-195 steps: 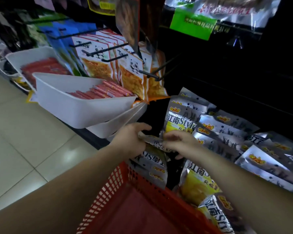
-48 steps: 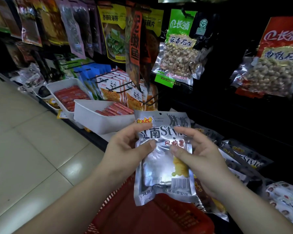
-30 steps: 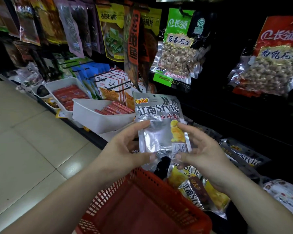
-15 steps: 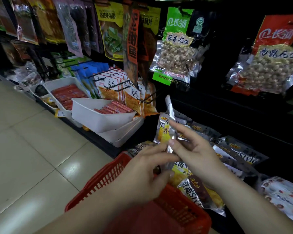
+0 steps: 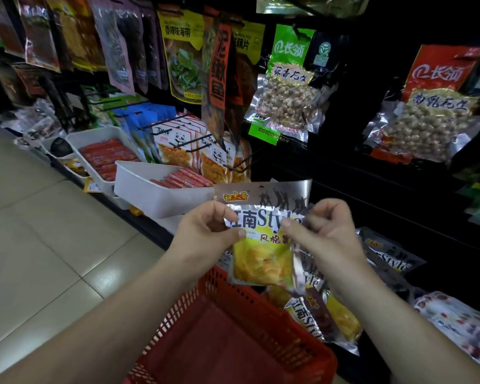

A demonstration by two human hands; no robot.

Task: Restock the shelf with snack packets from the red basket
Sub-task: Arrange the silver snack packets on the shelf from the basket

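Observation:
A silver and yellow snack packet (image 5: 263,245) is held upright above the far rim of the red basket (image 5: 233,342). My left hand (image 5: 205,234) pinches its left edge and my right hand (image 5: 324,234) pinches its right edge near the top. More packets of the same kind (image 5: 316,314) lie on the low shelf just beyond the basket, and others (image 5: 391,259) spread out to the right. The basket's inside looks bare where it shows.
White trays of red sausages (image 5: 161,189) stand on the shelf to the left. Panda-print packets (image 5: 189,145) hang on black hooks above them. Peanut bags (image 5: 286,95) hang at the upper right. Tiled floor (image 5: 39,245) lies to the left.
The packet stood edge-on between my fingers half a second ago; it now faces me flat, front side showing, and my hands have moved apart to its two edges.

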